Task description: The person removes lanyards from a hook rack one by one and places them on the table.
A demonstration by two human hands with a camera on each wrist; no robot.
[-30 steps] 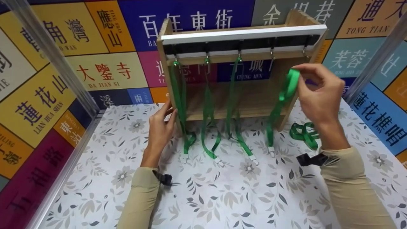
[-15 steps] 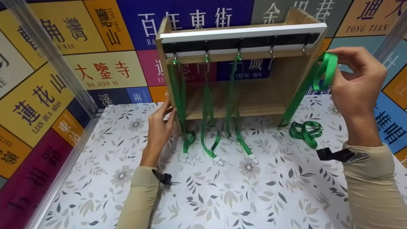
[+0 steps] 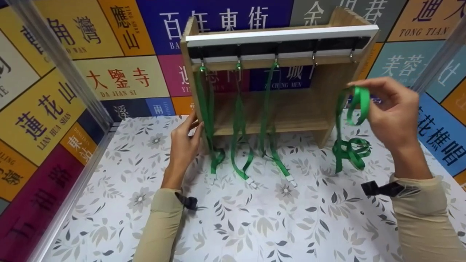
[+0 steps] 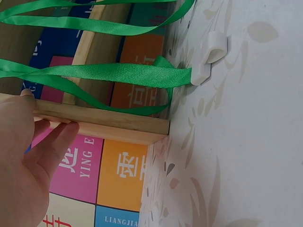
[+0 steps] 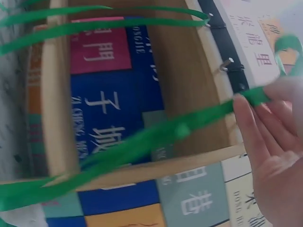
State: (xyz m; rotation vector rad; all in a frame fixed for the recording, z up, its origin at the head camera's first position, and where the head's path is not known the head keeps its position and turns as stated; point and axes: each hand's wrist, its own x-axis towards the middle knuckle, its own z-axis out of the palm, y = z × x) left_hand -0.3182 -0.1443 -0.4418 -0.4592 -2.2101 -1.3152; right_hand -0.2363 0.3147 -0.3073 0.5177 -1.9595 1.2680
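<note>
My left hand (image 3: 185, 140) grips the left side panel of a wooden rack (image 3: 269, 116); in the left wrist view the thumb lies on the inner side of the panel (image 4: 104, 116), the fingers on the outer side. To the right of the rack, my right hand (image 3: 395, 116) pinches a green lanyard (image 3: 360, 105) between thumb and fingers. One part of it loops by the fingers and the rest dangles, its lower end in front of another green lanyard (image 3: 358, 156) coiled on the table. In the right wrist view the held lanyard (image 5: 189, 127) stretches away from the fingertips.
Three green lanyards (image 3: 206, 105) (image 3: 238, 109) (image 3: 267, 105) hang from hooks on the rack's black strip (image 3: 258, 50), their white clips on the table. Two hooks (image 3: 315, 58) (image 3: 351, 56) at the right bear nothing. The table (image 3: 255, 218) has a floral cover; a colourful lettered wall (image 3: 123, 80) stands behind.
With the lanyard in its fingers, my right hand moves right and up, then back left and lower. The lanyard's hanging end swings right of the rack. My left hand stays put.
</note>
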